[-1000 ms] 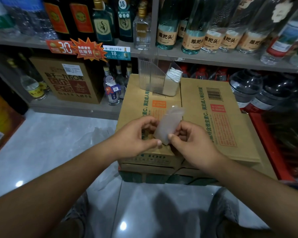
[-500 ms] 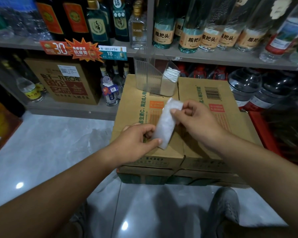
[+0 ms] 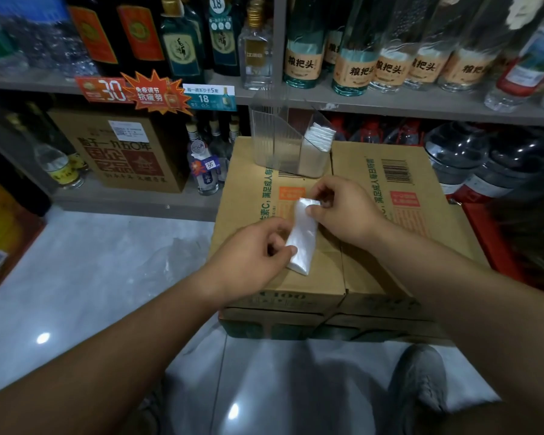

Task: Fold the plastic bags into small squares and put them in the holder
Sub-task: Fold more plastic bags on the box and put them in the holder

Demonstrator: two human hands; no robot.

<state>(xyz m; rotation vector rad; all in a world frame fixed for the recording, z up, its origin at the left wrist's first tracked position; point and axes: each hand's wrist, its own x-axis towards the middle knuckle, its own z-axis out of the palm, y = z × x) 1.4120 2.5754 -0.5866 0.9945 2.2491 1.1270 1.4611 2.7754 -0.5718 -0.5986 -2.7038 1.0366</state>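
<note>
A white plastic bag (image 3: pixel 303 237), folded into a narrow strip, is held just above a cardboard box (image 3: pixel 383 246). My left hand (image 3: pixel 252 255) pinches the strip's near end between thumb and fingers. My right hand (image 3: pixel 343 208) pinches its far end. A clear ribbed holder (image 3: pixel 277 142) stands at the box's far edge, with several folded white bags (image 3: pixel 319 136) stacked in its right compartment. Its left compartment looks empty.
Shelves of glass bottles (image 3: pixel 352 58) and price tags (image 3: pixel 157 94) rise behind the box. A brown carton (image 3: pixel 123 149) sits on the lower shelf at left. More loose clear plastic (image 3: pixel 167 262) lies on the tiled floor beside the box. My shoe (image 3: pixel 418 378) is below.
My right hand has moved from the strip's near end up to its far end. The left hand keeps its pinch on the near end. The strip has come slightly lower.
</note>
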